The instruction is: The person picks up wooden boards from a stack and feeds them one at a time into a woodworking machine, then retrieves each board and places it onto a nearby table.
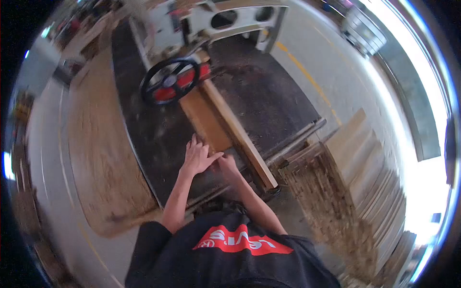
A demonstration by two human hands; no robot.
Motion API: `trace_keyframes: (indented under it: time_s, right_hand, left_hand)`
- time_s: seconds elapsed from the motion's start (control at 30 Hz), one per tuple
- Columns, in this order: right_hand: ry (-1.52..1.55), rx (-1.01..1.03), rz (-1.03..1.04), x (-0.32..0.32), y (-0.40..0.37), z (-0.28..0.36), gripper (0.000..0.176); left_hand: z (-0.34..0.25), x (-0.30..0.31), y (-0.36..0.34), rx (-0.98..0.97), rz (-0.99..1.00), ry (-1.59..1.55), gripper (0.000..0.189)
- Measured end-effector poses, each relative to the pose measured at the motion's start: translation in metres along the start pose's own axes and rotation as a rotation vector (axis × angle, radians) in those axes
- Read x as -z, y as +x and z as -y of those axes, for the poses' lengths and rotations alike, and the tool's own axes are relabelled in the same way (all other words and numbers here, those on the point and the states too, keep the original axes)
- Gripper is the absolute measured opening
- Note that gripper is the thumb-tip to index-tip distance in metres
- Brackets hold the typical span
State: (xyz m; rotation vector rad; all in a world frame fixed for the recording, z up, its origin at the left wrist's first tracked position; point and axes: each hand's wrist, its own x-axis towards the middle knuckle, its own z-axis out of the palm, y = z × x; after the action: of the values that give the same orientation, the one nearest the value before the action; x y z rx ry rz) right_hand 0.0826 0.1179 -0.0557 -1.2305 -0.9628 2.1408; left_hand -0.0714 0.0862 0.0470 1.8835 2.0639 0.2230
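Observation:
A flat orange-brown wooden board [207, 119] lies on the dark machine table [158, 139], alongside a long pale wooden fence [242, 139]. My left hand [196, 158] is open near the board's close end, its fingers stretched forward and its thumb reaching toward the other hand. At that same end my right hand [227, 164] is slightly blurred, with its fingers curled closed against the board. The exact grip of its fingertips is hidden. The board's far end runs beneath a black handwheel [169, 80] with a red part behind it.
A white machine frame with oval openings [237, 30] stands at the table's far end. On the right is a tall stack of wooden planks [355, 177]. A large brown panel [101, 144] lies left of the table. A metal bar [297, 139] runs along the table's near edge.

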Motion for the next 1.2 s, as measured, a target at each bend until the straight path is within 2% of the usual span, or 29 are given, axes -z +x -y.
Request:
trace_keyframes:
  time_s: [0.13, 0.17, 0.23, 0.3, 0.37, 0.4, 0.43, 0.5, 0.57, 0.6, 0.63, 0.67, 0.7, 0.77, 0.8, 0.83, 0.9, 0.97, 1.03, 1.17, 1.2]
  right_hand:
    - [0.035, -0.001, -0.052, -0.03, 0.022, 0.028, 0.029]
    - [0.08, -0.032, -0.033, -0.032, 0.041, 0.026, 0.028]
    - [0.018, 0.004, -0.061, -0.037, 0.097, 0.003, 0.029]
    - [0.115, 0.072, -0.068, -0.053, 0.083, 0.032, 0.035]
    - [-0.109, 0.087, -0.224, -0.062, 0.063, 0.056, 0.038]
    - [-0.193, 0.119, -0.289, -0.064, 0.044, 0.063, 0.038]
    - [-0.316, 0.226, -0.317, -0.064, 0.093, 0.023, 0.036]
    - [-0.424, 0.304, -0.155, -0.047, 0.036, 0.027, 0.039]
    - [-0.6, 0.507, -0.091, -0.012, -0.015, -0.003, 0.042]
    - [-0.659, 0.482, -0.013, 0.015, -0.069, 0.003, 0.048]
    - [-0.597, 0.363, 0.134, 0.046, -0.116, 0.013, 0.045]
    - [-0.532, 0.418, 0.106, 0.078, -0.138, -0.001, 0.038]
    - [-0.502, 0.328, 0.012, 0.109, -0.188, 0.015, 0.032]
    - [-0.228, 0.331, -0.37, 0.16, -0.25, 0.016, 0.024]
    - [-0.022, 0.343, -0.482, 0.191, -0.272, 0.015, 0.023]
    - [0.102, 0.49, -0.525, 0.228, -0.291, 0.004, 0.034]
    - [0.063, 0.629, -0.832, 0.268, -0.331, 0.013, 0.035]
    - [-0.063, 0.536, -1.191, 0.298, -0.357, 0.018, 0.034]
    - [-0.323, 0.424, -1.37, 0.329, -0.373, 0.017, 0.032]
    - [-1.016, 0.284, -1.595, 0.381, -0.369, 0.021, 0.045]
    - [-1.027, 0.294, -1.542, 0.392, -0.367, 0.027, 0.051]
  left_hand:
    - [0.007, 0.021, 0.033, -0.023, 0.007, -0.015, 0.071]
    - [0.008, 0.028, 0.04, -0.004, 0.031, 0.008, 0.069]
    - [0.032, 0.011, 0.06, -0.011, -0.041, 0.095, 0.068]
    - [0.049, 0.011, 0.075, 0.053, 0.024, 0.011, 0.072]
    - [0.043, 0.02, 0.076, 0.181, 0.063, -0.016, 0.078]
    - [0.037, 0.015, 0.068, 0.161, -0.055, 0.025, 0.086]
    - [0.041, -0.005, 0.062, 0.087, -0.212, -0.015, 0.087]
    - [0.064, -0.056, 0.055, -0.076, -0.511, -0.098, 0.089]
    - [0.04, -0.083, 0.019, -0.228, -0.627, -0.223, 0.091]
    - [0.03, -0.099, -0.002, -0.208, -0.588, -0.121, 0.092]
    - [0.021, -0.111, -0.018, -0.188, -0.552, -0.017, 0.093]
    - [0.004, -0.11, -0.029, -0.218, -0.56, -0.026, 0.095]
    - [-0.004, -0.109, -0.028, -0.251, -0.577, -0.034, 0.095]
    - [-0.017, -0.113, -0.035, -0.275, -0.618, -0.056, 0.094]
    - [-0.03, -0.105, -0.04, -0.229, -0.57, -0.055, 0.092]
    - [-0.029, -0.106, -0.041, -0.224, -0.558, -0.024, 0.091]
    - [-0.027, -0.107, -0.038, -0.219, -0.53, 0.036, 0.09]
    - [-0.027, -0.107, -0.038, -0.197, -0.48, 0.094, 0.088]
    - [-0.021, -0.111, -0.037, -0.172, -0.448, 0.114, 0.086]
    - [-0.025, -0.109, -0.041, -0.16, -0.523, 0.088, 0.078]
    - [-0.028, -0.108, -0.044, -0.166, -0.546, 0.141, 0.075]
